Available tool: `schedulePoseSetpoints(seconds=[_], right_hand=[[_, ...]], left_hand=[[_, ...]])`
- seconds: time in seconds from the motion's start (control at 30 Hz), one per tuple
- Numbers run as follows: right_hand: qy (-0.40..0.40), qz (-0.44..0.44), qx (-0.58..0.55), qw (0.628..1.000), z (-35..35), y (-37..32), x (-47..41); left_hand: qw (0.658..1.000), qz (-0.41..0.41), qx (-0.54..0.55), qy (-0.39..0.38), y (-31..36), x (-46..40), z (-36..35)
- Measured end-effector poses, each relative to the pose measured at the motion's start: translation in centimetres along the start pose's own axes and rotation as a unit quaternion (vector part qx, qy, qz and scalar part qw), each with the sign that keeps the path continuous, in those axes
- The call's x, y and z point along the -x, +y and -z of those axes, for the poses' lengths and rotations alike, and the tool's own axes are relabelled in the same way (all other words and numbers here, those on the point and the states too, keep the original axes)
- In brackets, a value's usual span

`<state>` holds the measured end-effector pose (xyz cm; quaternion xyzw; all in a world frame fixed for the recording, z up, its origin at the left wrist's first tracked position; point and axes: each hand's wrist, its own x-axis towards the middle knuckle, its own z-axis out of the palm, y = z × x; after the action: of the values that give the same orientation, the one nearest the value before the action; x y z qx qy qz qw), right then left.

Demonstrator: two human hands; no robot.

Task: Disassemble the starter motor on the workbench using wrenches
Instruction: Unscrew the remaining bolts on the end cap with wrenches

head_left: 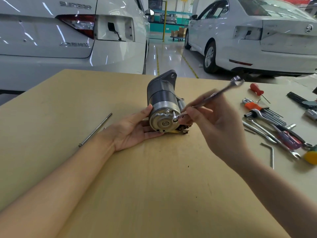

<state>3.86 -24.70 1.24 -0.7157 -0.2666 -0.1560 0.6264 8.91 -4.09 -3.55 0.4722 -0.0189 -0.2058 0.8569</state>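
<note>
- In a car workshop, the tan wooden counter [154, 177] is carrying the grey cylindrical starter motor [163, 107], lying on its side.
- The left hand [135, 129], fingers spread, is cradling it loosely; the motor could roll under torque.
- The right hand [211, 121] is pinching the slim silver wrench [212, 97] lightly, so its end may be slipping off the end-cap bolt [175, 119].

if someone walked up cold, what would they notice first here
Mid-bench, the starter motor lies on its side, cradled by the left hand, while the right hand holds a wrench to a bolt on its end cap. Loose tools clutter the bench's right edge, and two white cars stand behind.
</note>
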Motion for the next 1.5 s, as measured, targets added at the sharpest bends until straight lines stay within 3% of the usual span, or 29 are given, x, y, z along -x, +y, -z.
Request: schedulePoseSetpoints(seconds=[0.07,0.17,0.23,0.3,0.33,0.4,0.47,0.5,0.6,0.63,0.67,0.77,0.9,1.03,1.23,1.33,1.4,1.5], right_hand=[[-0.060,0.072,0.145,0.985,0.0,-0.6,-1.1],[-0.172,0.174,0.305,0.920,-0.8,-1.9,-3.0],[-0.284,0.192,0.385,0.857,-1.8,-2.9,-3.7],[-0.371,0.192,0.491,0.764,-2.9,-3.4,-3.6],[-0.391,0.204,0.533,0.722,-3.5,-3.4,-3.4],[-0.401,0.233,0.561,0.686,-4.0,-3.4,-2.8],[-0.397,0.243,0.539,0.702,-3.3,-3.3,-2.2],[-0.385,0.245,0.504,0.733,-2.8,-3.0,-1.8],[-0.234,0.195,0.268,0.914,-1.3,-1.2,0.4],[-0.160,0.131,0.163,0.965,-1.0,-0.6,1.2],[-0.094,0.052,0.053,0.993,-0.9,-0.2,1.8],[0.037,-0.127,-0.159,0.978,-0.7,0.7,2.0],[0.087,-0.229,-0.306,0.920,-0.2,1.2,1.5],[0.098,-0.245,-0.366,0.893,-0.3,1.8,1.4],[0.085,-0.224,-0.377,0.895,-0.3,2.1,1.5],[0.070,-0.159,-0.305,0.936,0.1,1.9,1.3],[0.044,-0.082,-0.184,0.979,0.3,1.4,0.8],[-0.001,0.009,0.021,1.000,0.5,0.4,-0.6]], left_hand=[[1.000,-0.002,0.001,0.002,0.0,0.0,0.1],[1.000,-0.006,0.006,0.004,0.0,0.0,0.2],[1.000,-0.007,-0.002,-0.002,0.0,0.2,0.2],[1.000,0.000,0.003,0.003,0.1,0.4,-0.1],[1.000,-0.001,0.006,0.017,0.1,0.4,-0.2],[1.000,0.000,0.006,0.029,0.2,0.3,-0.4],[0.999,0.006,0.006,0.036,0.2,0.3,-0.5],[0.999,0.015,0.008,0.038,0.1,0.3,-0.3],[0.999,0.027,0.013,0.025,0.1,0.4,-0.2],[1.000,0.015,0.008,0.024,0.2,0.4,-0.2],[1.000,0.002,0.003,0.023,0.2,0.3,-0.2],[1.000,-0.004,-0.005,0.008,0.1,0.1,0.1],[1.000,0.001,-0.004,-0.005,0.1,0.0,0.1],[1.000,0.001,0.000,-0.010,0.1,0.0,0.1],[1.000,-0.001,0.002,-0.012,0.1,0.2,0.0],[1.000,0.002,0.004,-0.011,0.1,0.1,0.0],[1.000,0.002,0.003,-0.012,0.1,0.1,0.1],[1.000,0.000,-0.001,-0.011,0.0,0.0,0.3]])
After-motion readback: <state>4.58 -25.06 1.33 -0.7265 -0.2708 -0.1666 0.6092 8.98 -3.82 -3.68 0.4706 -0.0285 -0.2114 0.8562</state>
